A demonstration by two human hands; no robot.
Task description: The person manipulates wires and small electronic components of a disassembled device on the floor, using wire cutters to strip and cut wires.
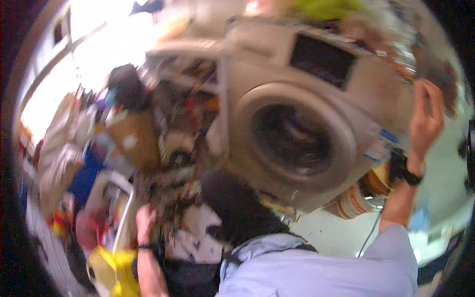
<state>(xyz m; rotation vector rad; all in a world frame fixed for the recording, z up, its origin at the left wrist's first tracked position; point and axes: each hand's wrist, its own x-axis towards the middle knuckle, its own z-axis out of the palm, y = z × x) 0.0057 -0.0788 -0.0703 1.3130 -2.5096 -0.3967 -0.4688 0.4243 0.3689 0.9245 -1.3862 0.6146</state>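
Note:
A white front-loading washing machine (247, 69) fills the upper middle, with a dark display panel (322, 62) and a round door (292, 136). My right hand (425, 109) is raised beside its upper right corner, fingers loosely extended and apart; whether they touch the casing is unclear. My left hand (146, 218) hangs low at the left, next to a white frame (126, 213) and a heap of mixed clutter. It is blurred, and I cannot tell what, if anything, it holds.
Piled bags (69, 138), cardboard (133, 138) and a yellow object (111, 274) crowd the left. Below the machine's right side a bucket (351, 203) and a cable stand on the pale floor (321, 232). A bright window lies at the upper left.

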